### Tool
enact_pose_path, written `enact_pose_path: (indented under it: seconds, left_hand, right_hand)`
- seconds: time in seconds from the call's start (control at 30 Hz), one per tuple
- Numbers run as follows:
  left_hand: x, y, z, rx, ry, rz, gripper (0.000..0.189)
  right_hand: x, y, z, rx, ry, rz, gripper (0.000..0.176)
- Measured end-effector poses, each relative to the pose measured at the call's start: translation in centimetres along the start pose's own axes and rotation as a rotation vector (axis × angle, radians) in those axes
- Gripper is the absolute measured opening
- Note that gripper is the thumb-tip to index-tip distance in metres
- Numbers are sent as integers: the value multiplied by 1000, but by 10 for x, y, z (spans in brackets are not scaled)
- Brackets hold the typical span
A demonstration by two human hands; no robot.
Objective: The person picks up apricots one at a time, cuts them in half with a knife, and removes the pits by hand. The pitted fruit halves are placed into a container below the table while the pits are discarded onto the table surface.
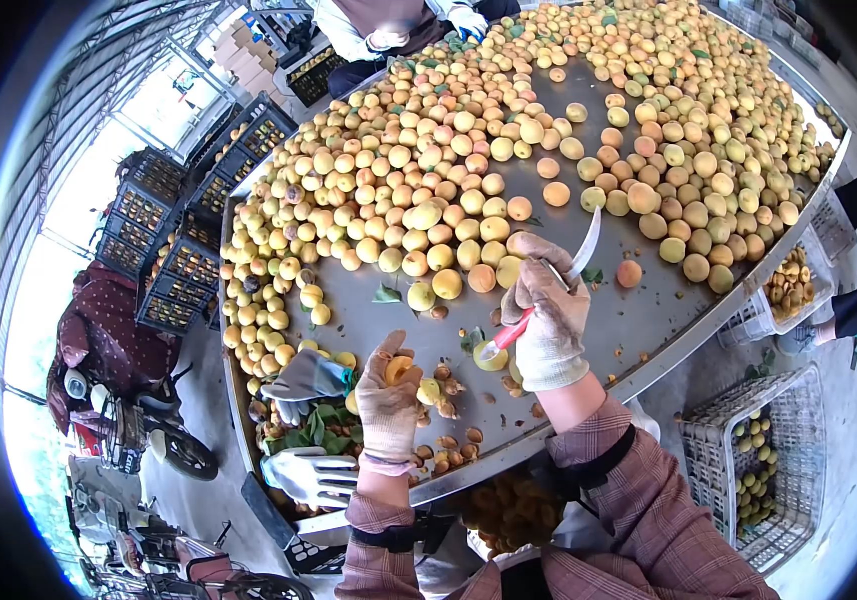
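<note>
My left hand, in a dirty work glove, is closed around a cut apricot half with its orange inside showing. My gloved right hand grips a knife with a red handle; its curved blade points up and away from me. Both hands are above the metal table, apart from each other. Whole apricots cover much of the table beyond them. Brown pits and scraps lie near the front edge, between my forearms.
Spare gloves and green leaves lie at the table's left corner. A container of fruit is below the front edge. Crates stand on the right floor, and dark crates are stacked left. Another person sits across the table.
</note>
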State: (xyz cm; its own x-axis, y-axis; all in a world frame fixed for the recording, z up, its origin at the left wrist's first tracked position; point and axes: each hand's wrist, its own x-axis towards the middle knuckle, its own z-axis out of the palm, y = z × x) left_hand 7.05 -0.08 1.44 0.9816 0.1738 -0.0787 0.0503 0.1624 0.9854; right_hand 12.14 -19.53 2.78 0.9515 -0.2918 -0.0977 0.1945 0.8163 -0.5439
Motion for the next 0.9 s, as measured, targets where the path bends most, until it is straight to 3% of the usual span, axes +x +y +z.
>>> enact_pose_path:
  seconds: [0.03, 0.1, 0.17, 0.2, 0.23, 0.3, 0.37, 0.4, 0.43, 0.47, 0.53, 0.57, 0.63, 0.7, 0.73, 0.77, 0.83, 0.87, 0.9]
  left_hand:
    - [-6, 4, 0, 1, -2, 1, 36]
    - [-22, 22, 4, 249, -14, -179, 23]
    - [-47, 41, 12, 330, -111, -288, 15]
    - [-61, 40, 9, 257, -292, -295, 15]
    - [-66, 41, 8, 388, -509, -374, 20]
    - [-69, 42, 23, 478, -576, -224, 27]
    - [-41, 41, 30, 325, -396, -309, 33]
    - [-19, 40, 34, 650, -361, -175, 30]
    - [-1, 41, 54, 590, -244, -219, 28]
    - [20, 31, 60, 618, -239, -130, 26]
    - [74, -7, 64, 744, -274, 3, 23]
    - [102, -24, 64, 674, -345, -53, 27]
    - [132, -62, 78, 1033, -223, 64, 32]
    - [120, -55, 98, 1484, -353, 235, 39]
    - [98, -14, 129, 1428, -394, -20, 44]
    - [101, -21, 124, 1433, -401, -20, 44]
    - [115, -47, 96, 1001, -450, -72, 46]
    - [119, -59, 79, 492, -422, -233, 48]
    - [106, -46, 77, 498, -423, -227, 48]
  right_hand:
    - [0, -7, -1, -32, -21, -45, 24]
    - [8, -17, -13, 4, -49, -73, 26]
    - [15, -28, -25, 33, 7, -5, 26]
    - [18, -33, -31, 33, 18, 54, 27]
    - [17, -42, -33, 32, 23, 48, 27]
    - [16, -59, -35, 143, 25, 102, 25]
    - [27, -74, -54, 370, 9, 81, 30]
    - [28, -81, -48, 446, 204, 66, 30]
    - [27, -85, -43, 521, 402, 46, 30]
    - [25, -83, -47, 523, 406, 32, 30]
    - [11, -74, -58, 368, 152, 325, 29]
    - [3, -73, -53, 265, 38, 301, 27]
    - [-2, -74, -46, 128, 12, 253, 25]
    - [-2, -78, -42, 103, 15, 241, 25]
    - [-2, -80, -42, 81, 15, 240, 25]
    - [-2, -79, -42, 85, 21, 237, 25]
    - [-2, -79, -39, 37, -61, 294, 25]
    - [-3, -83, -32, -70, -73, 351, 31]
    - [-5, -82, -30, -63, -77, 347, 31]
